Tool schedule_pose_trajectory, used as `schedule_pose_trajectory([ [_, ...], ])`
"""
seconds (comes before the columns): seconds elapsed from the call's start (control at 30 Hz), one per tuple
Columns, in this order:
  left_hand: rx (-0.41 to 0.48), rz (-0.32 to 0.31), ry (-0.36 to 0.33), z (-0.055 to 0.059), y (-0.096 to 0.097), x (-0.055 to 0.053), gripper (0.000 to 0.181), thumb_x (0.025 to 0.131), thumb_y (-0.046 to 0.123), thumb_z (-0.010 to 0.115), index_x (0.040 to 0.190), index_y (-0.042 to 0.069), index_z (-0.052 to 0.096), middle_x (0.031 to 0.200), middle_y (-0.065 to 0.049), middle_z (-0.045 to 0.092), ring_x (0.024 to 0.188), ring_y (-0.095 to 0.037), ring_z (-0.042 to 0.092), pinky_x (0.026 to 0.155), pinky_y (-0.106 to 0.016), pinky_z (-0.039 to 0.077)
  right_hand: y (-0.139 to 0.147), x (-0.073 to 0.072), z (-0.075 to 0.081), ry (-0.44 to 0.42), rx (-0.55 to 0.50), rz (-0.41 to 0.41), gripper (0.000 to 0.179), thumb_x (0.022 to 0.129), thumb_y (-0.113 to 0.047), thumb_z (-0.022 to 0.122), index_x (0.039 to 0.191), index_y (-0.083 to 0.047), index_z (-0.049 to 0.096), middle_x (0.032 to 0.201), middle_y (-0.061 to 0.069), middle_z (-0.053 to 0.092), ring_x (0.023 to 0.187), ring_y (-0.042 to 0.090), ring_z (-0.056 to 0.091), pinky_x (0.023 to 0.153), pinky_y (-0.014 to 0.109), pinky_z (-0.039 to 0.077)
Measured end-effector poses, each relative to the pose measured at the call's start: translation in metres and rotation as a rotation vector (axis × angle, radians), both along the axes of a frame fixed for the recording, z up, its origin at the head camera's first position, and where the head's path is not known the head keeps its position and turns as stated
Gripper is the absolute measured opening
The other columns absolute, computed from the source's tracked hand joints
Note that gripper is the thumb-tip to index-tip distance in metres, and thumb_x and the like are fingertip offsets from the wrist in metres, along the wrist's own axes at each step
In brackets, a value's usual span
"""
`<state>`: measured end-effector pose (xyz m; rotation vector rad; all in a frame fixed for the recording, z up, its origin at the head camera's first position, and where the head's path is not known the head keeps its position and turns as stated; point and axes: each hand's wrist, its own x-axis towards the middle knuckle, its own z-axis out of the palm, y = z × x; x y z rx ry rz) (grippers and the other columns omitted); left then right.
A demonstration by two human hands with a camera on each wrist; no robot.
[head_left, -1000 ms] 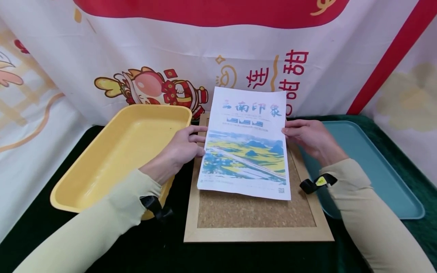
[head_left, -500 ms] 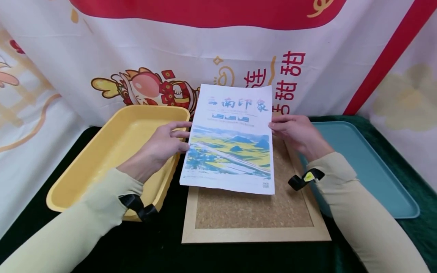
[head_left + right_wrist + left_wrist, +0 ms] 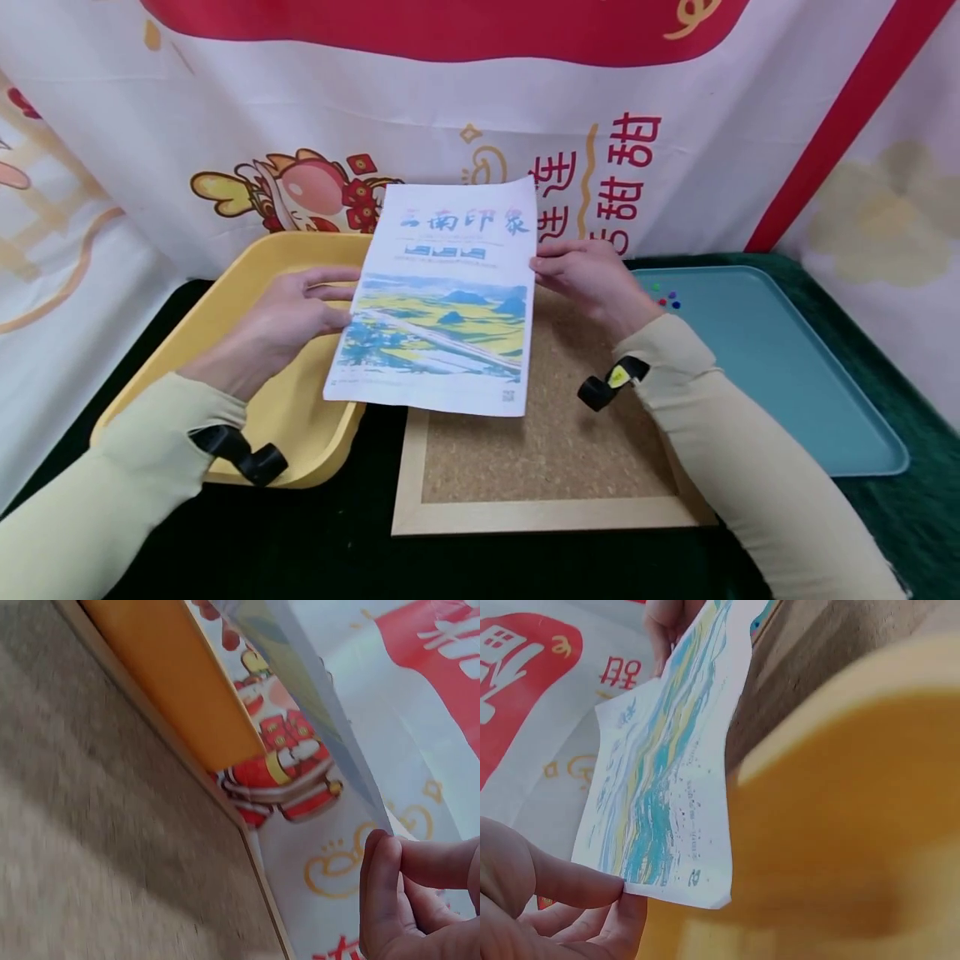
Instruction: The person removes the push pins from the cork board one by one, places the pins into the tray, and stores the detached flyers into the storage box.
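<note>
A printed poster sheet [image 3: 442, 308] with a yellow and blue landscape is held up by both hands, one at each side edge. My left hand [image 3: 281, 321] pinches its left edge between thumb and fingers, as the left wrist view [image 3: 577, 907] also shows. At the opposite edge, my right hand [image 3: 592, 279] pinches the paper with thumb and fingertips, seen close in the right wrist view. The sheet hangs tilted over the gap between the yellow tray [image 3: 300, 433] and a wood-framed cork board [image 3: 555, 475], overlapping both in the head view.
A blue-green tray [image 3: 780, 375] lies at the right, with several small coloured pins [image 3: 665, 298] near its far left corner. Dark green cloth [image 3: 300, 550] covers the table. A printed white and red curtain [image 3: 420, 108] hangs directly behind.
Both hands have carried the sheet leftward, from over the cork board toward the yellow tray. The pins in the blue-green tray have come into view as the right hand moved off.
</note>
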<state>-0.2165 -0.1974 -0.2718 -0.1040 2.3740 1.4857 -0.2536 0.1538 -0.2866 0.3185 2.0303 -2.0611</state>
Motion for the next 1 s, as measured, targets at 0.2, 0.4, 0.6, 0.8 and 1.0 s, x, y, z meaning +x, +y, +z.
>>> schedule_pose_trajectory([
  [0.2,-0.081,-0.048,0.002,0.003,-0.039,-0.002,0.071,0.104,0.003,0.059,0.169,0.013,0.031,0.162,-0.017,0.049,0.108,-0.006,0.068,0.090,-0.021,0.058,-0.040,-0.002,0.005,0.044,-0.010,0.022,0.032,0.100,-0.005,0.072,0.132,-0.006,0.072,0.134,0.011,0.070,0.113,0.021,0.072,0.111,0.040,0.055],
  [0.4,-0.171,-0.060,-0.030,0.010,-0.083,-0.001,0.072,0.107,0.010,0.059,0.170,0.012,0.026,0.161,-0.017,0.051,0.102,0.002,0.070,0.091,-0.024,0.059,-0.081,-0.005,0.007,0.060,-0.075,0.043,0.031,0.096,0.005,0.071,0.128,0.003,0.071,0.124,0.018,0.071,0.093,0.018,0.072,0.108,0.038,0.057],
  [0.6,-0.199,-0.086,-0.021,0.014,-0.132,0.002,0.071,0.109,0.013,0.057,0.170,0.005,0.021,0.115,0.027,0.067,0.101,0.008,0.069,0.090,-0.023,0.059,-0.118,-0.003,0.010,0.060,-0.026,0.081,0.024,0.097,0.002,0.073,0.121,0.000,0.075,0.118,0.014,0.074,0.096,0.019,0.074,0.099,0.034,0.061],
  [0.8,-0.274,-0.119,-0.035,0.016,-0.165,0.002,0.072,0.110,0.015,0.057,0.169,0.000,0.019,0.104,0.038,0.062,0.099,0.011,0.067,0.086,-0.022,0.059,-0.147,-0.004,0.007,0.068,-0.066,0.102,0.018,0.098,0.002,0.073,0.116,0.002,0.076,0.112,0.013,0.073,0.085,0.015,0.070,0.095,0.032,0.062],
  [1.0,-0.391,-0.118,-0.023,0.011,-0.182,0.002,0.072,0.110,0.013,0.055,0.168,-0.004,0.017,0.148,-0.018,0.060,0.095,0.013,0.062,0.082,-0.019,0.057,-0.171,0.000,0.004,0.071,-0.025,0.078,0.010,0.097,0.000,0.074,0.106,0.002,0.077,0.101,0.011,0.074,0.076,0.013,0.070,0.092,0.034,0.064],
])
